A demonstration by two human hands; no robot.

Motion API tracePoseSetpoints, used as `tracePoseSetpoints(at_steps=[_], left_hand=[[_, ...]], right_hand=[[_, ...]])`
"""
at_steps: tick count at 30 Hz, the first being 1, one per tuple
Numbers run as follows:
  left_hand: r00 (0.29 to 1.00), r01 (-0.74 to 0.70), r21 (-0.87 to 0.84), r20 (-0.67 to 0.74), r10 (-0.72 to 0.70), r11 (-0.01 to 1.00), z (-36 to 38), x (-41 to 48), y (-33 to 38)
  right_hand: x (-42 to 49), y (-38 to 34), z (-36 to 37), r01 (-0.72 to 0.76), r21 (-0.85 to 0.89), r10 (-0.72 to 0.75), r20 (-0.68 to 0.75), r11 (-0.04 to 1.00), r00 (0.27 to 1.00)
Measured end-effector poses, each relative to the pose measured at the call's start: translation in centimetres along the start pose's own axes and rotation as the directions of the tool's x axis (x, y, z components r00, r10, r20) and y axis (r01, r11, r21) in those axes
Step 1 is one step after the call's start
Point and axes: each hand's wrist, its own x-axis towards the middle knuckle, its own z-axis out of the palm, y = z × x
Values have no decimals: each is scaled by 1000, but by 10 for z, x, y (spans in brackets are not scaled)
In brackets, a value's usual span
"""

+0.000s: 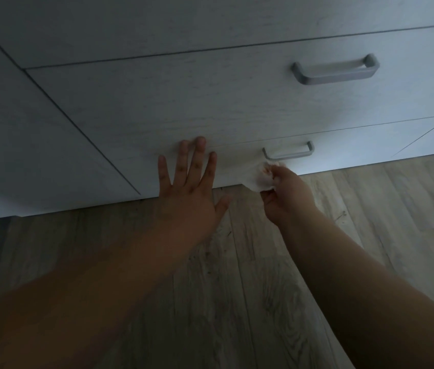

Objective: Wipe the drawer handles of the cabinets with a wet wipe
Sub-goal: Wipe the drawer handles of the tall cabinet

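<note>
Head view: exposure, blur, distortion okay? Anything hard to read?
Head view: underexposed overall with a dim bluish cast, brightest at right around the lower handle and floor, darkest at left and on the forearms. Head view: the wide angle skews the drawer seams into converging lines. Head view: slightly soft, but the upper handle, left hand and wet wipe in the right hand are readable; no glare.

- Two drawer handles: upper handle [338,75] at upper right of the frame, lower handle [290,155] right of centre.
- One wet wipe [255,179], near centre.
- Two hands: left hand [188,193] and right hand [287,194], both mid-frame.
</note>
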Motion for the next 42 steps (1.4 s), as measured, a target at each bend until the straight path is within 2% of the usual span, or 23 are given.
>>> tracePoseSetpoints(at_steps=[1, 2, 4, 6, 7, 9, 13, 17, 19, 21, 23, 25, 29, 34, 39, 42], left_hand=[[1000, -1, 6, 1, 1, 1000, -1, 0, -1], [1000, -2, 18, 4, 2, 1000, -3, -1, -2], [1000, -7, 29, 10, 7, 1000, -4, -2, -5], [1000, -10, 22, 14, 10, 1000, -4, -2, -6], [1000, -10, 28, 18, 10, 1000, -5, -2, -7], [1000, -12, 55, 29, 10, 998, -6, -3, -7], [997, -12, 93, 80, 4, 996, -13, -2, -7], [999, -42, 75, 38, 39, 996, -16, -5, -7], [989, -145, 91, 49, 141, 985, -13, -12, -6], [958, -262, 80, 140, 249, 962, -9, -20, -1], [946, -218, -31, 240, 219, 975, -11, -19, 5], [930, -121, -133, 330, 160, 984, -15, -9, 4], [948, -99, -197, 278, 152, 975, -20, 10, -11], [971, -82, -213, 204, 127, 974, -24, 20, -24], [976, -51, -229, 196, 98, 972, -29, 26, -23], [977, -56, -222, 187, 99, 973, -28, 29, -22]], right_hand=[[-7, -2, -4, 60, -200, -65, -19, 978, 998], [-18, -2, -7, 125, -423, -135, 6, 897, 991], [-40, -3, -12, 294, -731, -285, 142, 616, 948], [-49, -11, -14, 473, -813, -462, 294, 340, 837], [-46, -17, -15, 516, -823, -537, 332, 238, 776], [-37, -29, -17, 530, -839, -630, 347, 121, 695], [-31, -24, -7, 518, -845, -614, 339, 135, 712], [-28, -13, 2, 541, -837, -631, 381, 74, 676], [-30, -12, -3, 563, -826, -573, 447, 29, 687], [-33, -14, -7, 581, -814, -558, 476, 14, 680], [-28, -16, -8, 586, -809, -597, 450, 42, 665], [-26, -13, -4, 563, -826, -590, 445, 20, 674], [-32, -7, 6, 547, -836, -584, 428, 34, 690], [-31, -8, 17, 478, -877, -568, 414, -41, 711], [-31, -17, 8, 431, -885, -569, 449, -176, 689], [-27, -28, 11, 449, -839, -501, 544, -308, 673]])
